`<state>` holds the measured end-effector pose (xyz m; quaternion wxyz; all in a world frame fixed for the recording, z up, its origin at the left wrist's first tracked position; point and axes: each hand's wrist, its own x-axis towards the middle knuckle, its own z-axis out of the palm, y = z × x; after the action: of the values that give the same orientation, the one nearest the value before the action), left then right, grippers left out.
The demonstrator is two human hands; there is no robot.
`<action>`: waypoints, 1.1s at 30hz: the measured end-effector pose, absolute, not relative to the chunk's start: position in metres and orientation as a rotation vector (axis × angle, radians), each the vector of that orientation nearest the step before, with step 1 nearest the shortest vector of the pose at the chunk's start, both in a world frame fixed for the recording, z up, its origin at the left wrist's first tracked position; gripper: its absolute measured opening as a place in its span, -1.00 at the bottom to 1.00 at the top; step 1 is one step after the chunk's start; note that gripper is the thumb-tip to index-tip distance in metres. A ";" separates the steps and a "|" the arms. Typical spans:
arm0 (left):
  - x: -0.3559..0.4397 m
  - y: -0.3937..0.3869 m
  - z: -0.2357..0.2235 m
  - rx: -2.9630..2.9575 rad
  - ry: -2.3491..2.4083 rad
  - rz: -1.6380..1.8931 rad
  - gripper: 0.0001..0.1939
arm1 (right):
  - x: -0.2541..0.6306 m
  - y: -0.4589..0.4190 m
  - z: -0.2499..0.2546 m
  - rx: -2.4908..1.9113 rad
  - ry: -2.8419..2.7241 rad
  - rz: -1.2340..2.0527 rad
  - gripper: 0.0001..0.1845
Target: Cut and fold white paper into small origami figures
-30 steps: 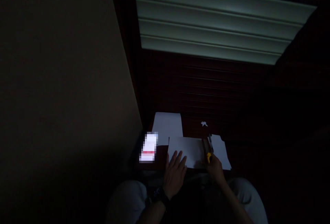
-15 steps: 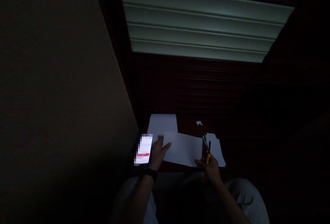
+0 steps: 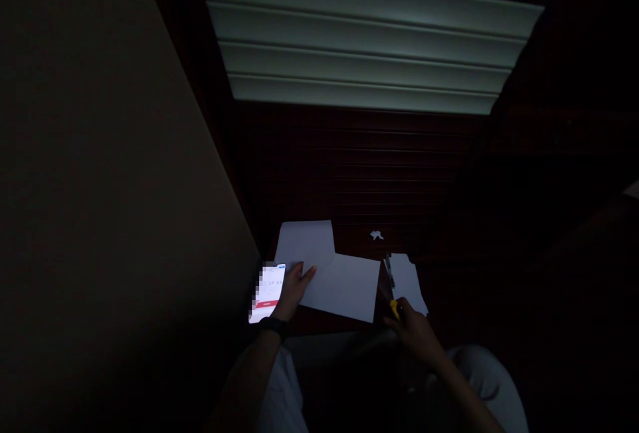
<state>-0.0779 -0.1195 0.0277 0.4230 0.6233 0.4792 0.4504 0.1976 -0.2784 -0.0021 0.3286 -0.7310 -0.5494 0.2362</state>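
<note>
My left hand (image 3: 294, 287) is at the left end of a white sheet of paper (image 3: 344, 287), its thumb on top and the sheet held at that end. A dark band circles the left wrist. In my right hand (image 3: 414, 330) is a pair of scissors with yellow handles (image 3: 395, 308), the blades pointing up and away, just right of the sheet's right edge and apart from it. Beyond the blades lies a smaller piece of white paper (image 3: 407, 283) with a notched upper corner. Another white sheet (image 3: 305, 240) lies behind my left hand, partly covered.
A lit phone (image 3: 267, 293) sits at the left beside my left wrist. Small paper scraps (image 3: 377, 235) lie toward the back of the dark table. A wall (image 3: 124, 187) rises close on the left, and pale slats (image 3: 359, 40) stand ahead. The room is dim.
The view has shifted slightly. My right hand has drawn the scissors away from the sheet's right edge. The sheet lies lower, and my left hand has slid toward its near left side.
</note>
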 end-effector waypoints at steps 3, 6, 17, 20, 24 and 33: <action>-0.075 -0.115 0.023 1.612 1.254 1.126 -0.66 | 0.196 -0.280 0.004 -2.008 -1.731 0.513 -0.68; -0.073 -0.111 0.019 1.672 1.291 1.119 -0.67 | 0.194 -0.280 0.009 -2.012 -1.856 0.536 -0.63; -0.050 -0.104 0.008 1.865 1.486 1.149 -0.57 | 0.192 -0.287 0.007 -2.027 -1.911 0.449 -0.69; -0.033 -0.122 0.010 2.008 1.471 1.155 -0.48 | 0.194 -0.290 0.001 -2.098 -1.904 0.314 -0.68; -0.001 -0.160 0.004 2.629 1.110 0.814 -0.62 | 0.194 -0.293 -0.008 -2.115 -1.859 0.243 -0.68; 0.025 -0.177 -0.023 2.732 1.189 0.715 -0.55 | 0.195 -0.298 -0.015 -2.013 -1.895 0.286 -0.65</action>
<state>0.0246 -0.1772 -0.0232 0.0386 0.8910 0.3876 0.2332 0.1947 -0.2976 -0.0146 0.1801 -0.7126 -0.6705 0.1011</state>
